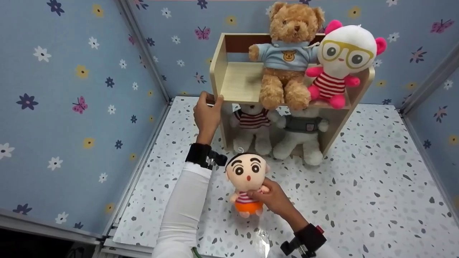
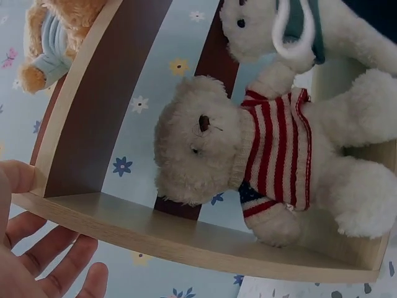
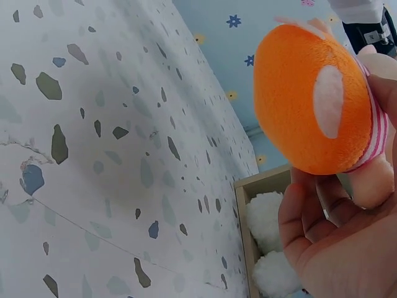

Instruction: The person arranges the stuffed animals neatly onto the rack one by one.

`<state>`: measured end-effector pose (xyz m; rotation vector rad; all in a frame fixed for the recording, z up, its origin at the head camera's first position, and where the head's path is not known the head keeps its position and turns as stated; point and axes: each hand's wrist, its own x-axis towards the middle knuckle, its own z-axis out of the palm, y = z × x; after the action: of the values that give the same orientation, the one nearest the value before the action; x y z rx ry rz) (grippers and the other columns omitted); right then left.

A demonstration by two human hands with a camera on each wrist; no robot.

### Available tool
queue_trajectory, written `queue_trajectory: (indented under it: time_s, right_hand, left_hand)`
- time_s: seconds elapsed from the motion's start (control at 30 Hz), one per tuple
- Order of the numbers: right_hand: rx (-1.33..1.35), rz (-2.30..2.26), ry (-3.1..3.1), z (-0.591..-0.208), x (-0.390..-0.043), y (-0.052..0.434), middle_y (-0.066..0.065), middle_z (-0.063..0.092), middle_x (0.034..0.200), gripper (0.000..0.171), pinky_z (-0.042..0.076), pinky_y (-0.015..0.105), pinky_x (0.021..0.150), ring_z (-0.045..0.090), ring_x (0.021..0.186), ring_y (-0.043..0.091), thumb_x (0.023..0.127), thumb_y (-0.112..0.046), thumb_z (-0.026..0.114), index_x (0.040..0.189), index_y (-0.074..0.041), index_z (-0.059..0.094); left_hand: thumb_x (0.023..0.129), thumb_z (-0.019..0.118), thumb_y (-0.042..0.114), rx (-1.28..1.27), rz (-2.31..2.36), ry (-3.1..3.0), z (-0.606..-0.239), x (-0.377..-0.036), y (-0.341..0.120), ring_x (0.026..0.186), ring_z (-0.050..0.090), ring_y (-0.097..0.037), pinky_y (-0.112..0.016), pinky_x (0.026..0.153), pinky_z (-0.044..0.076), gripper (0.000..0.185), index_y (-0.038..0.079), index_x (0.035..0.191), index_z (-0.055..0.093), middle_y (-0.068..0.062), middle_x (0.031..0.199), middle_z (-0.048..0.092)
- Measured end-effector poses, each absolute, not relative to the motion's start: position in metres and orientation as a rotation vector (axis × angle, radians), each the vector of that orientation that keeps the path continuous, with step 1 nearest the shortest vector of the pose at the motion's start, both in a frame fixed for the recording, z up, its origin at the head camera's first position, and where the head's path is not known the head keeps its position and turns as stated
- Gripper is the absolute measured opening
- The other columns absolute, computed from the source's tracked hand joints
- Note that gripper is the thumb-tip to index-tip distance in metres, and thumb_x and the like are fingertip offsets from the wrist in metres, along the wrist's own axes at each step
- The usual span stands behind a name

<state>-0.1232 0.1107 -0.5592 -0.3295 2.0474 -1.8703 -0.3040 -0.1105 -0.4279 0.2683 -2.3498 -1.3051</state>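
My right hand [image 1: 274,199] grips a boy doll [image 1: 247,179] with a striped shirt and orange shorts, its thumb across the doll's chest. In the right wrist view the orange shorts [image 3: 304,99] face the camera, and the fingers curl behind the body. At the left side of a small wooden shelf [image 1: 215,68], my left hand [image 1: 208,116] holds the side panel, thumb at its front edge. The left wrist view shows the thumb [image 2: 18,176] on the wood and the fingers along the outer face. Close by, a white bear in a striped sweater [image 2: 279,149] sits in the lower compartment.
On the upper shelf sit a brown teddy bear [image 1: 287,53] in a blue hoodie and a pink-and-white plush [image 1: 330,84] with yellow glasses. A white bear in a grey shirt [image 1: 301,123] sits below. Flowered panels [image 1: 71,125] enclose the speckled tabletop [image 1: 376,186].
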Motion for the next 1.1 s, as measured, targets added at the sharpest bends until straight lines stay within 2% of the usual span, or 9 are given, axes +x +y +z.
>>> queue_trajectory:
  time_s: [0.23, 0.7, 1.1]
  right_hand:
    - [-0.31, -1.859, 2.032, -0.549, -0.12, 0.105, 0.009, 0.071, 0.108, 0.037, 0.055, 0.033, 0.081, 0.066, 0.096, 0.021, 0.085, -0.025, 0.073, 0.118, -0.012, 0.064]
    - [-0.378, -1.881, 2.054, -0.555, -0.126, 0.111, 0.007, 0.068, 0.117, 0.043, 0.055, 0.033, 0.085, 0.066, 0.103, 0.022, 0.086, -0.029, 0.072, 0.125, -0.018, 0.061]
    - [-0.328, -1.916, 2.065, -0.533, -0.141, 0.12, 0.008, 0.069, 0.114, 0.042, 0.054, 0.035, 0.087, 0.065, 0.103, 0.023, 0.084, -0.029, 0.074, 0.122, -0.016, 0.062]
  left_hand:
    - [0.089, 0.061, 0.047, 0.299, -1.453, -2.318, -0.43, -0.305, -0.111, 0.082, 0.06, -0.016, -0.032, 0.065, 0.047, 0.031, 0.019, 0.1, 0.055, -0.002, 0.095, 0.063]
    - [0.086, 0.066, 0.046, 0.301, -1.625, -2.237, -0.432, -0.307, -0.115, 0.088, 0.058, -0.017, -0.03, 0.067, 0.049, 0.035, 0.015, 0.101, 0.058, -0.004, 0.097, 0.06]
    - [0.085, 0.067, 0.048, 0.292, -1.624, -2.211, -0.436, -0.307, -0.116, 0.087, 0.059, -0.017, -0.03, 0.067, 0.049, 0.038, 0.015, 0.101, 0.059, -0.005, 0.096, 0.061]
